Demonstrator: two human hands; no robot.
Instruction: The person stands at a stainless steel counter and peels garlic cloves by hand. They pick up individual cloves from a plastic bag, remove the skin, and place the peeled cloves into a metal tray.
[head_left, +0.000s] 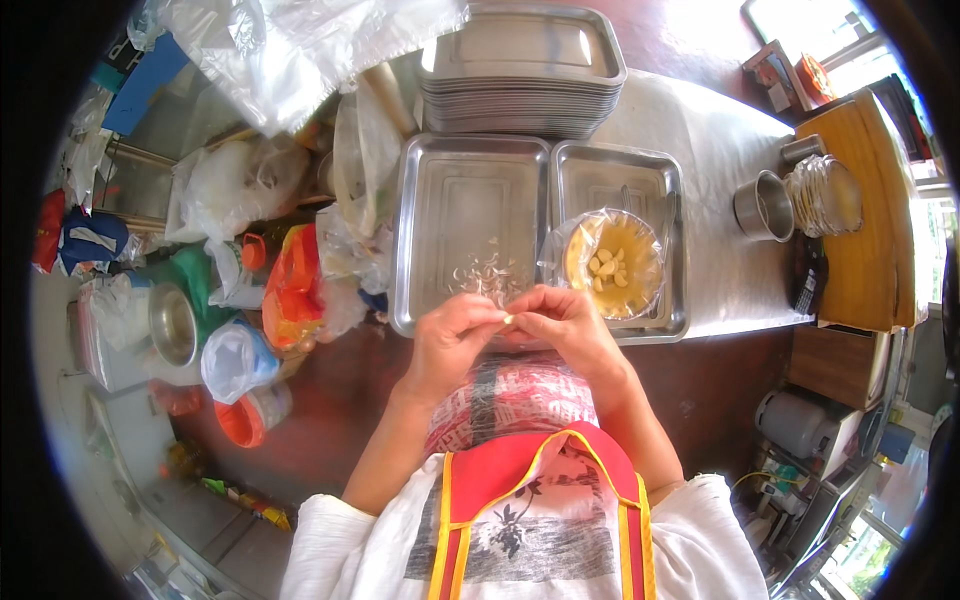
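My left hand (459, 330) and my right hand (559, 322) meet above the near edge of the steel trays. Between their fingertips they pinch a small pale clove (509, 319), which looks like garlic and is mostly hidden by the fingers. Just beyond my left hand, thin skin peelings (487, 277) lie scattered in the left steel tray (472, 195). In the right steel tray (592, 169) sits a yellowish bowl (637, 259) covered or lined with clear plastic film. Several peeled cloves (607, 268) rest in it, close to my right hand.
A tall stack of steel trays (523, 67) stands at the back. Clear plastic bags (300, 52) hang at the upper left. A steel pot (763, 206) stands to the right on the metal table (720, 165). Left of the table are an orange-red bag (292, 289) and a lined bin (238, 360).
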